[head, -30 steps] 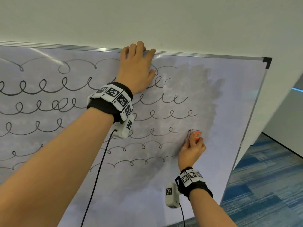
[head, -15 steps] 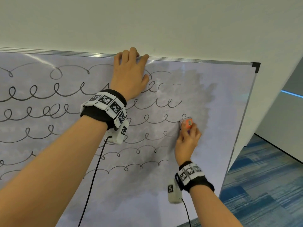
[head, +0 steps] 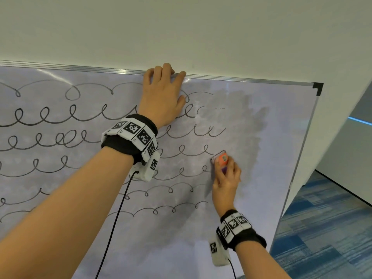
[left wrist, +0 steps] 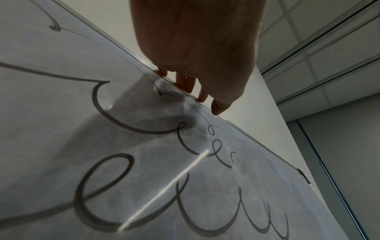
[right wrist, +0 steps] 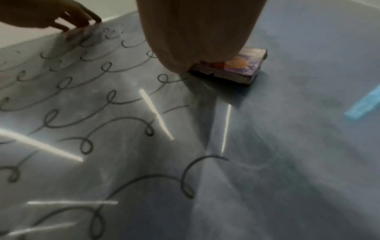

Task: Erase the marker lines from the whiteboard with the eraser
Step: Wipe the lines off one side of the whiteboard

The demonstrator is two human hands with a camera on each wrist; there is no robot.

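Observation:
The whiteboard (head: 281,137) carries rows of black looping marker lines (head: 60,117) over its left and middle; the right part is a smeared grey patch. My right hand (head: 225,176) grips a small eraser (head: 221,158) with an orange and purple top and presses it flat on the board at the right end of the third and fourth rows. In the right wrist view the eraser (right wrist: 236,66) lies flat under my fingers. My left hand (head: 163,93) lies flat on the board with its fingertips (left wrist: 185,84) over the top metal frame.
The board's aluminium frame runs along the top (head: 241,78) and down the right side, with a black corner cap (head: 318,87). A plain wall rises above. Blue patterned carpet (head: 332,228) shows at the lower right. Cables hang from both wrist cameras.
My right hand has slid the eraser up and to the left, wiping off the right ends of two rows of loops. The left hand stays on the top frame.

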